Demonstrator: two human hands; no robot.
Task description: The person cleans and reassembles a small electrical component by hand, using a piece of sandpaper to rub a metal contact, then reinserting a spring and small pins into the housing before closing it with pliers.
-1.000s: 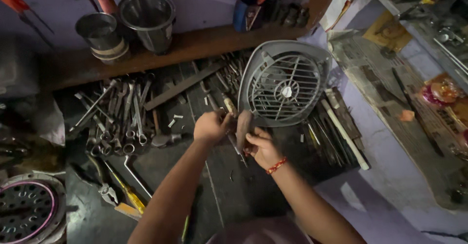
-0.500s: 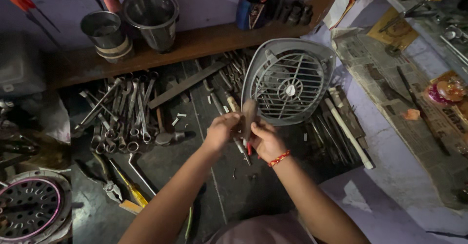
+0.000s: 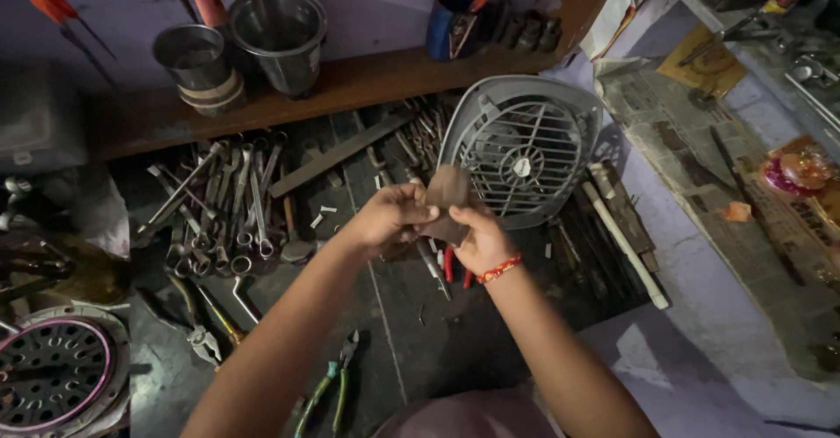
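Left hand (image 3: 389, 217) and right hand (image 3: 479, 238) meet, fingers curled.

Two steel cups (image 3: 278, 35), one fan grille (image 3: 523, 154)

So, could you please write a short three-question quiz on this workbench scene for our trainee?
1. True or false: both hands hold the brown piece.
2. What lies right behind the hands: A) grey fan grille, B) a blue bucket, C) a laptop?
3. Which wrist wears the red band?

Key: 1 true: the left hand and right hand both grip it. 2 A. 3 the right.
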